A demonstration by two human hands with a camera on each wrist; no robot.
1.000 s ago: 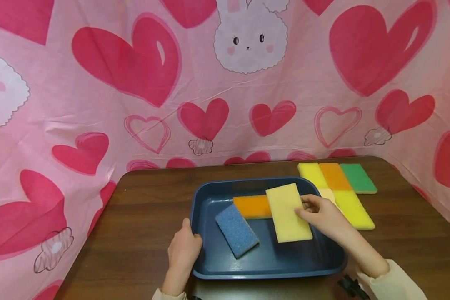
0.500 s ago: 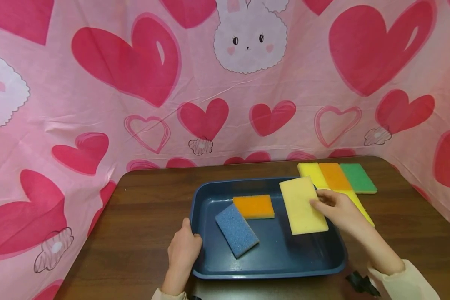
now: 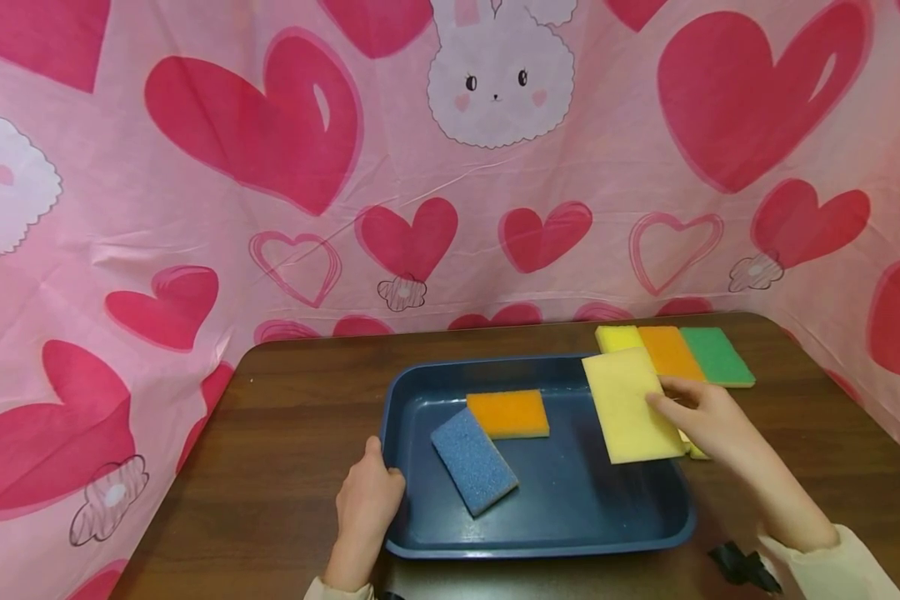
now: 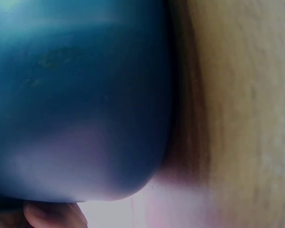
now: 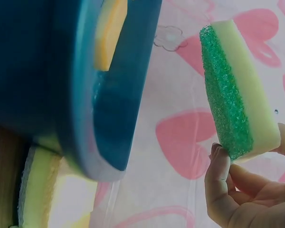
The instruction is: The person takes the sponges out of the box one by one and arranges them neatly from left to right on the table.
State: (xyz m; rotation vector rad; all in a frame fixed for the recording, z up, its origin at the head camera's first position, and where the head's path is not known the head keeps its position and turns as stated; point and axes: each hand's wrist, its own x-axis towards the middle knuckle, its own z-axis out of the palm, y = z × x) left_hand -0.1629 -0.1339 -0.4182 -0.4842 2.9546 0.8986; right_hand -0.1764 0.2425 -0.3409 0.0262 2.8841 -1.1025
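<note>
My right hand [image 3: 708,421] pinches a sponge [image 3: 630,404] by its right edge, above the right side of a dark blue tray [image 3: 540,517]. Its pale yellow face shows in the head view; the right wrist view reveals a green scouring layer [image 5: 223,95] on the other side. At the tray's left rim, my left hand [image 3: 369,496] grips the wall, with some fingers hidden by the tray; a fingertip shows below it in the left wrist view. Inside the tray lie a blue sponge [image 3: 472,462], set at a slant, and an orange sponge [image 3: 508,414] touching its top corner.
Behind the tray on the right, a yellow sponge [image 3: 618,337], an orange sponge [image 3: 671,352] and a green sponge [image 3: 716,357] lie side by side on the brown table [image 3: 292,417]. More yellow is partly covered by the held sponge. A pink heart-patterned cloth [image 3: 292,167] hangs behind.
My right hand has carried the held sponge to the right and slightly up, uncovering the orange sponge's right end. The left hand and the tray stay in place.
</note>
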